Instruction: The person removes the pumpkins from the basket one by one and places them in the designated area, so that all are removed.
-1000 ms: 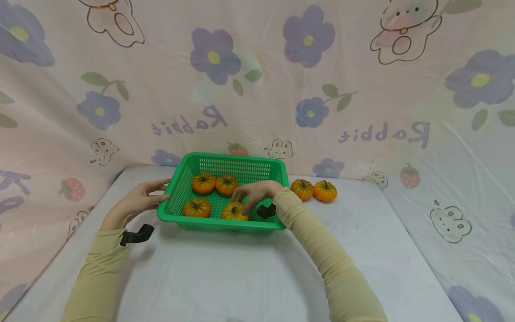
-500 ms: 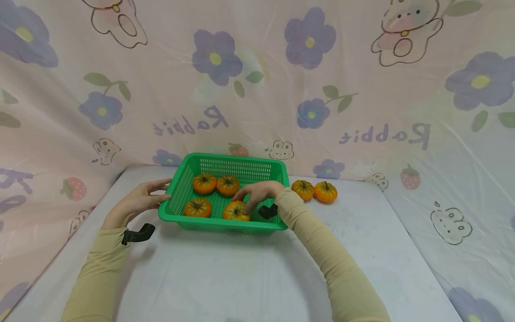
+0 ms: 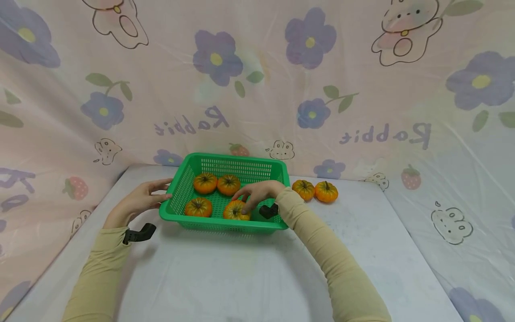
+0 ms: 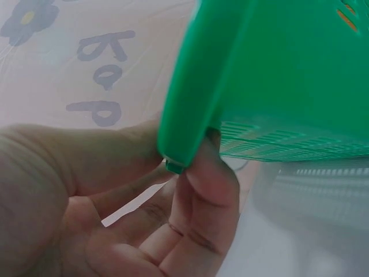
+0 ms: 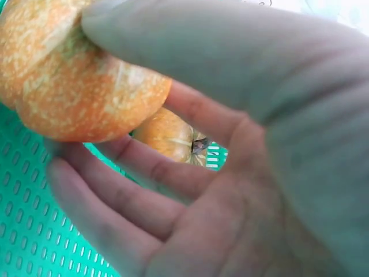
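Note:
A green plastic basket with slotted walls stands on the white table. At its left end my left hand pinches the rim between thumb and curled fingers. My right hand reaches inside from the right and grips a small orange pumpkin near the front wall. In the right wrist view the thumb lies on top of this pumpkin, fingers curled beneath it. Three more pumpkins share the basket: one at front left, one at back left, one at back middle.
Two small pumpkins, one nearer the basket and one farther right, sit on the table behind my right forearm. A patterned cloth hangs behind and at both sides. Black camera mounts protrude from the wrists.
The scene has shifted very slightly to the right in the head view. My right fingers stay at the same pumpkin, and my left hand keeps its hold on the rim.

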`<state>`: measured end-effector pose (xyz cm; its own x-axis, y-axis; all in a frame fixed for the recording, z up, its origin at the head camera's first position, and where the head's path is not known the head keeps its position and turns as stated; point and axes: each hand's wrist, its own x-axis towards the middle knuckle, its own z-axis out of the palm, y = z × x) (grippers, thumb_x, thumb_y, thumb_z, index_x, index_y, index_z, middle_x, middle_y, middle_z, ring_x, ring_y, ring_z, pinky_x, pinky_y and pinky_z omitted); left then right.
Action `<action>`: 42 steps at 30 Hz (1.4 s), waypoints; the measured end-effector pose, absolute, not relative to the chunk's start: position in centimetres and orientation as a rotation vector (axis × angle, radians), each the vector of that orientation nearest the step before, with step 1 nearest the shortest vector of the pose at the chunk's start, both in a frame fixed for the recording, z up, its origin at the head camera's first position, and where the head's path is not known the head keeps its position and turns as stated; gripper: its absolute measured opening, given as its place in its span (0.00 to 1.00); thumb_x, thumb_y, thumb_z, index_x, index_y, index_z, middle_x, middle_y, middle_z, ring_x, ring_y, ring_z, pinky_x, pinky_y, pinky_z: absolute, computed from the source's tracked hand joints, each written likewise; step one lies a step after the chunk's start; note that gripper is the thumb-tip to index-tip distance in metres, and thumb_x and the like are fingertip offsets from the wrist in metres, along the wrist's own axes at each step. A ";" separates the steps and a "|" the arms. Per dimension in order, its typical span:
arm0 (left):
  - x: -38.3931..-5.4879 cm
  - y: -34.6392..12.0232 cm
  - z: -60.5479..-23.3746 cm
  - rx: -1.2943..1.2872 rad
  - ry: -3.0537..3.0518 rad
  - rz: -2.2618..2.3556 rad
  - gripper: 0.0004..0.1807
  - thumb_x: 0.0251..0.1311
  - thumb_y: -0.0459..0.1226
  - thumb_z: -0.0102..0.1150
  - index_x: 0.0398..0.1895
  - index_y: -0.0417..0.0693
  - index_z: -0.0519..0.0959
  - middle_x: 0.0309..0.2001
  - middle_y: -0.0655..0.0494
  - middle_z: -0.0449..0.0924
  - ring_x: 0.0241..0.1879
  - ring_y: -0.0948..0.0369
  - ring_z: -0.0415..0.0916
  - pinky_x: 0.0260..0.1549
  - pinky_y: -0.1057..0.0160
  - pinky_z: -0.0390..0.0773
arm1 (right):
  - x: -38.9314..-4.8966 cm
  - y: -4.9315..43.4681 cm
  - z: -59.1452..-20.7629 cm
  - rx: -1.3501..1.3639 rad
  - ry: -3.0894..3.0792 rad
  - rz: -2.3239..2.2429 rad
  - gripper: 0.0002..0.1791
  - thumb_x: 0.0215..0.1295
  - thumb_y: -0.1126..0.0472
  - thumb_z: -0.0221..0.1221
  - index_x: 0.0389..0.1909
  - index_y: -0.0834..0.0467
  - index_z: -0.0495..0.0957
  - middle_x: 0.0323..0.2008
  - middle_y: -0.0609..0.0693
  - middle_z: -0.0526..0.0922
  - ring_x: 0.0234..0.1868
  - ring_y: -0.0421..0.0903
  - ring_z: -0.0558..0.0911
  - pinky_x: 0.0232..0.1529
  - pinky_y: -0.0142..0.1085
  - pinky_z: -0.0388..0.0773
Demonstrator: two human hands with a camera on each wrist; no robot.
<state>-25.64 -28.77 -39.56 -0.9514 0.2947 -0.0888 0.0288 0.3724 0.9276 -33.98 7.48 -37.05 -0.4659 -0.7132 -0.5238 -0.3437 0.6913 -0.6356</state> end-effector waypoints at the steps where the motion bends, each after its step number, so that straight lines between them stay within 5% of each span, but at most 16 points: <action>1: -25.6 -28.7 -39.6 0.286 2.390 1.619 0.37 0.67 0.37 0.57 0.74 0.39 0.52 0.64 0.32 0.58 0.44 0.54 0.79 0.41 0.60 0.81 | -34.0 7.5 -37.1 -0.798 2.072 -0.590 0.32 0.60 0.58 0.66 0.66 0.45 0.69 0.63 0.57 0.65 0.55 0.45 0.75 0.50 0.35 0.76; 10: -25.5 -28.6 -39.6 0.301 2.381 1.652 0.37 0.67 0.36 0.57 0.74 0.35 0.51 0.64 0.29 0.56 0.44 0.55 0.79 0.40 0.61 0.81 | -33.8 7.5 -37.4 -0.740 1.987 -0.721 0.30 0.63 0.64 0.63 0.65 0.48 0.69 0.65 0.60 0.61 0.55 0.47 0.74 0.52 0.41 0.76; 27: -25.6 -28.8 -39.6 0.283 2.382 1.625 0.38 0.66 0.38 0.58 0.74 0.40 0.51 0.65 0.32 0.57 0.45 0.53 0.78 0.42 0.61 0.80 | -34.2 8.8 -36.8 -0.930 2.133 -0.751 0.29 0.61 0.63 0.64 0.64 0.51 0.71 0.57 0.55 0.71 0.54 0.49 0.74 0.47 0.37 0.78; 42: -25.6 -28.7 -39.6 0.271 2.403 1.606 0.37 0.67 0.37 0.57 0.74 0.40 0.52 0.65 0.31 0.56 0.45 0.54 0.78 0.42 0.61 0.80 | -34.9 13.7 -34.6 -0.967 2.202 -1.049 0.30 0.61 0.64 0.64 0.66 0.55 0.69 0.58 0.58 0.73 0.55 0.54 0.76 0.49 0.43 0.78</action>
<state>-25.58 -28.68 -39.61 -0.9545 0.2830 -0.0941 0.0213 0.3795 0.9249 -34.92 13.68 -34.61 -0.6148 -0.7761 -0.1404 -0.3801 0.4475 -0.8095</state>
